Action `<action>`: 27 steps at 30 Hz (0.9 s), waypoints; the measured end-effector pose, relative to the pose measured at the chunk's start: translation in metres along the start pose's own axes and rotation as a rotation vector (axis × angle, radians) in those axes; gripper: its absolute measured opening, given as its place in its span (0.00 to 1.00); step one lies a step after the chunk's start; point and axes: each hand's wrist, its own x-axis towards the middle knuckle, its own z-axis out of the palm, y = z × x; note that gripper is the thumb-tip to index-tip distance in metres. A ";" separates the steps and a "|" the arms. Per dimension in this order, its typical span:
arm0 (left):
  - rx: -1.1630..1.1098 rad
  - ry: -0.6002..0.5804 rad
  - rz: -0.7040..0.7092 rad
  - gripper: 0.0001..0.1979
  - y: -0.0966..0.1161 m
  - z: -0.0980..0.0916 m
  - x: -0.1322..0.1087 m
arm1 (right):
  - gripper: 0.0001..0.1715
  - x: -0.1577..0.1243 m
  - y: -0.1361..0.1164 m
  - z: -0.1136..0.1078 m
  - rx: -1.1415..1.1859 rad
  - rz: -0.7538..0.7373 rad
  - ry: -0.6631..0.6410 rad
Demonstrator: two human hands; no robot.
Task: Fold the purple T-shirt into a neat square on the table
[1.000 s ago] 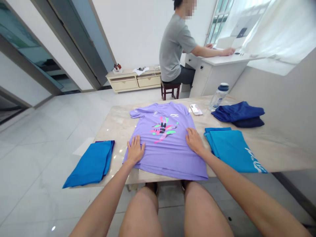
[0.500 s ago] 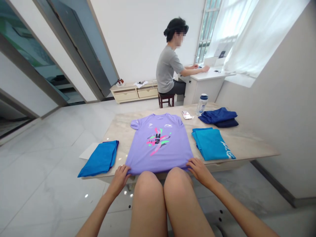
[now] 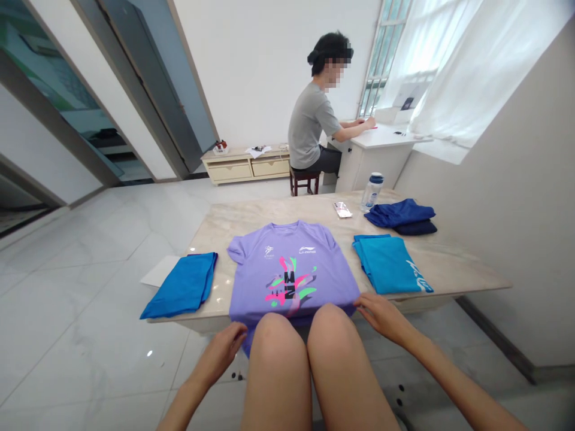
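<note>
The right hand (image 3: 384, 316), fingers bent, meets one side of the purple T-shirt (image 3: 278, 269), the left hand (image 3: 222, 352) curls by the other, and from here I can't tell whether either grips. The shirt lies spread on the desk (image 3: 269, 211), its bottom dropping over the near edge; it looks light, soft, slippery, best held at both hem corners, though the knees (image 3: 278, 356) hide much of the hem.
</note>
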 end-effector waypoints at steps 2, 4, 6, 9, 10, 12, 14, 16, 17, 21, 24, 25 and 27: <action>-0.024 0.113 0.024 0.17 0.002 -0.017 0.026 | 0.20 0.032 -0.002 -0.010 -0.026 0.015 0.105; 0.028 0.204 0.047 0.20 0.003 -0.027 0.059 | 0.23 0.070 -0.005 -0.007 -0.060 0.022 0.148; 0.123 0.236 0.063 0.23 0.001 -0.024 0.091 | 0.26 0.104 -0.006 0.008 -0.100 0.022 0.130; 0.247 0.243 0.034 0.28 -0.008 -0.002 0.126 | 0.33 0.135 0.000 0.043 -0.171 0.085 0.084; 0.280 0.249 0.011 0.29 -0.011 0.005 0.133 | 0.35 0.140 0.004 0.054 -0.196 0.127 0.083; 0.336 0.270 -0.045 0.31 -0.017 0.017 0.144 | 0.38 0.146 0.014 0.069 -0.239 0.215 0.103; 0.375 0.292 -0.104 0.32 -0.020 0.021 0.152 | 0.40 0.151 0.025 0.074 -0.270 0.272 0.127; 0.389 0.294 -0.159 0.33 -0.019 0.019 0.162 | 0.42 0.158 0.035 0.073 -0.293 0.300 0.131; 0.388 0.287 -0.183 0.34 -0.017 0.017 0.168 | 0.42 0.163 0.039 0.071 -0.303 0.311 0.129; 0.361 0.257 -0.252 0.36 -0.008 0.011 0.182 | 0.41 0.173 0.045 0.067 -0.332 0.327 0.120; 0.352 0.219 -0.283 0.36 0.002 0.012 0.177 | 0.41 0.165 0.046 0.068 -0.343 0.308 0.120; 0.354 0.201 -0.291 0.36 0.006 0.013 0.172 | 0.41 0.160 0.045 0.069 -0.346 0.303 0.120; 0.363 0.170 -0.309 0.35 0.016 0.018 0.158 | 0.41 0.146 0.044 0.070 -0.351 0.299 0.122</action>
